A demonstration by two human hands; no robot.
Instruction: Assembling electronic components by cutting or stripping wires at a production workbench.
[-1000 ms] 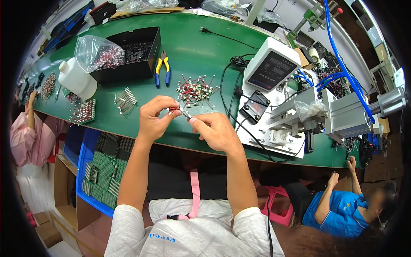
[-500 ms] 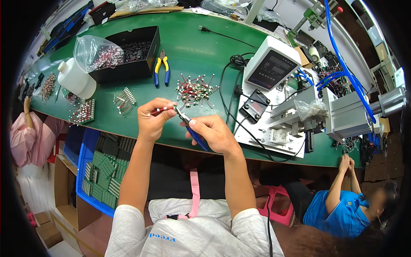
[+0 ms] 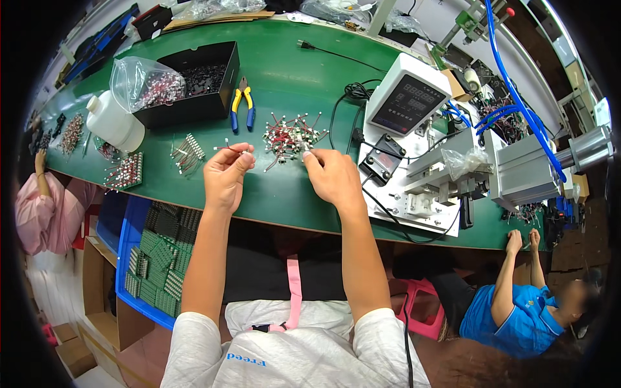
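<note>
One red-wired piece [image 3: 226, 147] sat pinched in our left hand [image 3: 224, 176], left of the wired pile [image 3: 290, 136]. Our right hand [image 3: 336, 178] was at that pile's edge, its grip hidden from us. Light, patient lifting seemed best against tangling.

Right hand [image 3: 331, 176] at wired-parts pile [image 3: 290, 137]

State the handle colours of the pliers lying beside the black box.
The handles are yellow with blue lower ends, best seen in the head view.
</note>
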